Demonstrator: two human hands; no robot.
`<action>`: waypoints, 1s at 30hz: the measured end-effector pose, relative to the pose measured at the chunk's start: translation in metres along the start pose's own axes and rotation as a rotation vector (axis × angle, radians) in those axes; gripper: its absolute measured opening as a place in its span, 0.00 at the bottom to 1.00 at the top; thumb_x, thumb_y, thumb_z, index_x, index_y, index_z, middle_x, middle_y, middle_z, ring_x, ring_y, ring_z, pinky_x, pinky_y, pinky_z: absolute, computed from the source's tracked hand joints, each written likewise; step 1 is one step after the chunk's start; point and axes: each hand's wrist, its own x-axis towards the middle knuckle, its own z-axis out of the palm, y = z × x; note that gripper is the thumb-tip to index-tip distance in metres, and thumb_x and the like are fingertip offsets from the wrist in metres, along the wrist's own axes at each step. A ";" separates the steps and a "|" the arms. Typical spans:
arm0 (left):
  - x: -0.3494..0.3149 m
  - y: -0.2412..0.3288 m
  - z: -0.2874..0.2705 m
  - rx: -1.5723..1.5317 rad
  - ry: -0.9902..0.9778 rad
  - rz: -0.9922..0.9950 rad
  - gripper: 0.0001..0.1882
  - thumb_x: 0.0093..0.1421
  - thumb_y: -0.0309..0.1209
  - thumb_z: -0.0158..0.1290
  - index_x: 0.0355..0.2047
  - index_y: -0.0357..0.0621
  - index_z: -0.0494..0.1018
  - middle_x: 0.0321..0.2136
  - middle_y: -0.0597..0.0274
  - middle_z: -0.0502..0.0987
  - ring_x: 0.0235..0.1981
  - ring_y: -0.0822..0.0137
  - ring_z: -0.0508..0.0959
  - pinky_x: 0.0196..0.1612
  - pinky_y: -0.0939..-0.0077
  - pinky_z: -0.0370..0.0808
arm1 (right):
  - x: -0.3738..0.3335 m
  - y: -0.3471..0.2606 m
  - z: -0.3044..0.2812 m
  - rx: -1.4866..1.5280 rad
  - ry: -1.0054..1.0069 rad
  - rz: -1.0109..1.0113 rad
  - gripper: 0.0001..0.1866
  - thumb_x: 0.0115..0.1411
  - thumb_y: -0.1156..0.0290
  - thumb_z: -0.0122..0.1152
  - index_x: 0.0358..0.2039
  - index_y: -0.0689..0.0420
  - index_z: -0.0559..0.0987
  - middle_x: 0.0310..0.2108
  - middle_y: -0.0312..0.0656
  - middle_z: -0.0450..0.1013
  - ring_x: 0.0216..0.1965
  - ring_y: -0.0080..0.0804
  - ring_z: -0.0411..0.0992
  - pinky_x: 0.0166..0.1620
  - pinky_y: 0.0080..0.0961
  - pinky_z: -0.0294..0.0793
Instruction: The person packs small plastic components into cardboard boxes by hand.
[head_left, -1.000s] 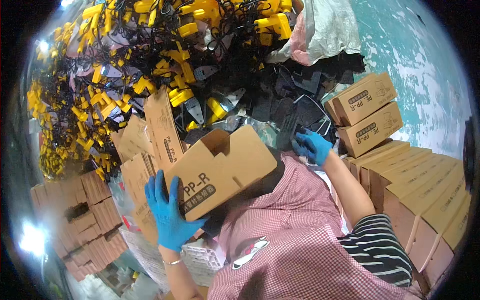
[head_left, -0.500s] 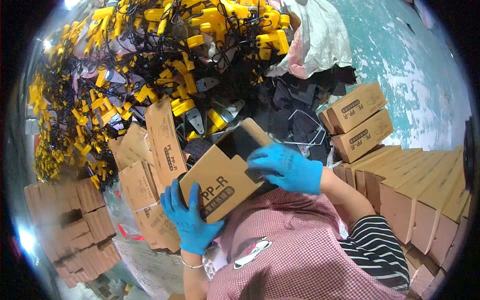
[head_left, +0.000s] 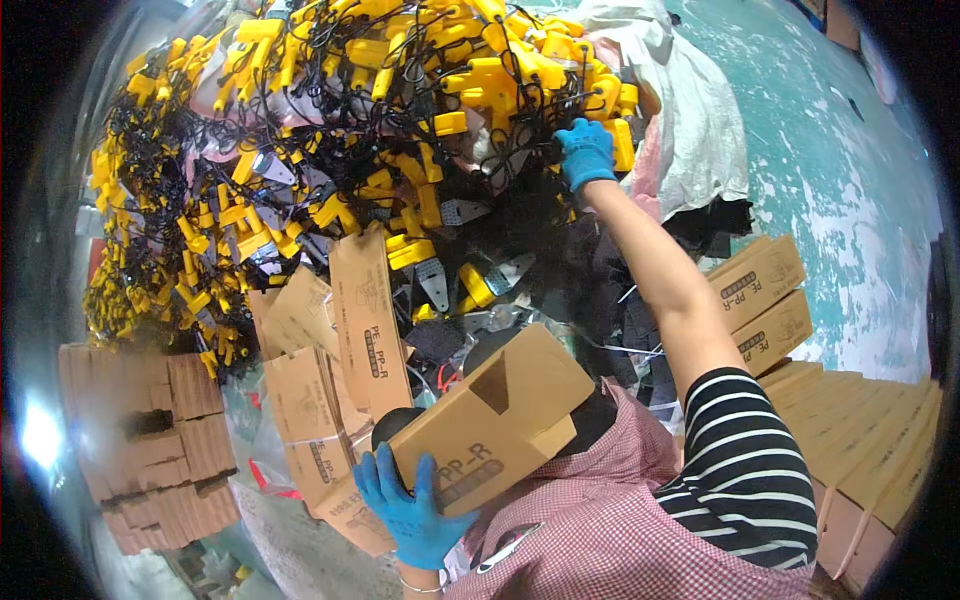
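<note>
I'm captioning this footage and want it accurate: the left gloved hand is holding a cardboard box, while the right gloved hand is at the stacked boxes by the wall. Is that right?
Not quite: in the head view, the right gloved hand is at the pile of yellow tools. The left gloved hand is holding a cardboard box.

A crumpled white sack (head_left: 697,125) borders patchy teal floor (head_left: 830,190), and a light (head_left: 42,436) glares far left.

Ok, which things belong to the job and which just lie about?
Job, apparently:
- brown cardboard box, in blue-gloved left hand
- yellow plastic tools with black cords, beside blue-gloved right hand

Probably lying about:
- white woven sack
- thin red strip
</note>
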 end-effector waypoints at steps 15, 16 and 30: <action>0.013 -0.008 -0.004 -0.130 0.074 0.005 0.50 0.38 0.54 0.67 0.63 0.56 0.67 0.66 0.38 0.57 0.66 0.37 0.57 0.68 0.32 0.44 | -0.110 0.124 -0.235 1.711 0.823 0.469 0.06 0.65 0.65 0.58 0.33 0.48 0.70 0.24 0.29 0.64 0.23 0.25 0.64 0.30 0.28 0.71; 0.015 -0.009 -0.005 -0.127 0.081 0.002 0.50 0.38 0.54 0.67 0.63 0.56 0.67 0.66 0.38 0.57 0.66 0.37 0.57 0.68 0.32 0.44 | -0.121 0.147 -0.248 2.127 0.669 0.220 0.11 0.67 0.63 0.54 0.27 0.48 0.68 0.22 0.28 0.61 0.21 0.24 0.58 0.30 0.24 0.65; 0.013 0.018 -0.016 -0.171 0.084 0.095 0.50 0.32 0.50 0.70 0.61 0.58 0.70 0.66 0.44 0.58 0.66 0.40 0.57 0.70 0.37 0.47 | -0.162 0.086 -0.305 2.836 0.061 0.243 0.20 0.67 0.68 0.46 0.16 0.46 0.60 0.15 0.26 0.53 0.16 0.18 0.52 0.25 0.22 0.57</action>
